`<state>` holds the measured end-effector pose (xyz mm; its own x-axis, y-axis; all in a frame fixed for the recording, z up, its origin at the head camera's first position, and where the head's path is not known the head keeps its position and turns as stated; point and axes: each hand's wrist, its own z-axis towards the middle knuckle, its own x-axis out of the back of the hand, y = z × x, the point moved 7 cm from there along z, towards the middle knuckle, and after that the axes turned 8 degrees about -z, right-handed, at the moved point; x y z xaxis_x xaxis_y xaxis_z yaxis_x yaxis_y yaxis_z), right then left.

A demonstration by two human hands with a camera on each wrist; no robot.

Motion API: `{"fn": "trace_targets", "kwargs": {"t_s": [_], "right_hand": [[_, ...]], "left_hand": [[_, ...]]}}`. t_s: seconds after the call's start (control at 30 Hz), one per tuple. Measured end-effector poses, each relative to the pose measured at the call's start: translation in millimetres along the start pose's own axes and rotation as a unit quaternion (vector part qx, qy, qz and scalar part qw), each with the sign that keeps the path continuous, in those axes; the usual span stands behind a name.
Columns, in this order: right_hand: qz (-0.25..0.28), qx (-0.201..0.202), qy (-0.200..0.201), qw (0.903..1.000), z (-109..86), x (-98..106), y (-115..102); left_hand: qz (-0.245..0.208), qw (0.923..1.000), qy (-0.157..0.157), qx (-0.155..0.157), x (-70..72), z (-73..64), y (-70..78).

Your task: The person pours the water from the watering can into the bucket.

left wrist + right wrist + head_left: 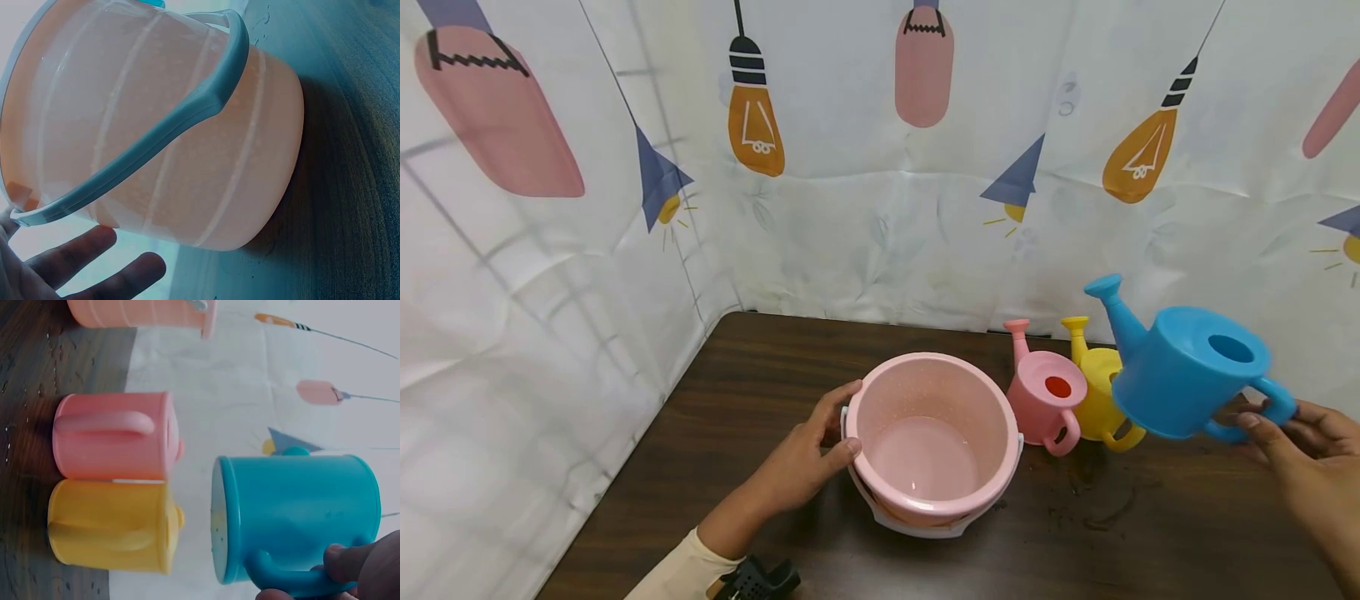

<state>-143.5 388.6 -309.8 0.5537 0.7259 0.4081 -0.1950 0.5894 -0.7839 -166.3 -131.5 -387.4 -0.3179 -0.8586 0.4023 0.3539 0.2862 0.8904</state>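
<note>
A pink bucket [928, 454] with a white handle stands on the table, its bottom visible inside. At its left rim, my left hand [805, 458] holds on with the thumb and index finger, while other fingers spread beside the wall in the left wrist view. My right hand [1311, 454] grips the handle of a blue watering can [1191, 371], raised above the table at the right, its spout pointing up and left. Just right of the bucket stand a pink watering can [1037, 392] and a yellow watering can [1097, 383], side by side.
The dark wooden table [760, 383] has wet streaks and drops right of the bucket. A white cloth [850, 233] printed with lamps hangs behind and at the left. A dark device [760, 579] sits at my left wrist.
</note>
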Motion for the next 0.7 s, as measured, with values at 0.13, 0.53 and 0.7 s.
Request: {"fn": "trace_targets", "kwargs": {"t_s": [0.13, 0.53, 0.7], "right_hand": [[-0.023, -0.051, 0.028, 0.9980, 2.7, 3, 10], [-0.065, -0.087, 0.069, 0.9916, 15.1, 12, 30], [-0.090, -0.077, 0.075, 0.9902, 17.6, 12, 36]], "left_hand": [[0.001, 1.0000, -0.002, 0.000, 0.2, -0.1, -0.4], [0.007, 1.0000, -0.003, 0.005, 0.1, -0.1, -1.5], [0.011, 0.9999, -0.001, 0.005, 0.5, 0.2, -1.0]]}}
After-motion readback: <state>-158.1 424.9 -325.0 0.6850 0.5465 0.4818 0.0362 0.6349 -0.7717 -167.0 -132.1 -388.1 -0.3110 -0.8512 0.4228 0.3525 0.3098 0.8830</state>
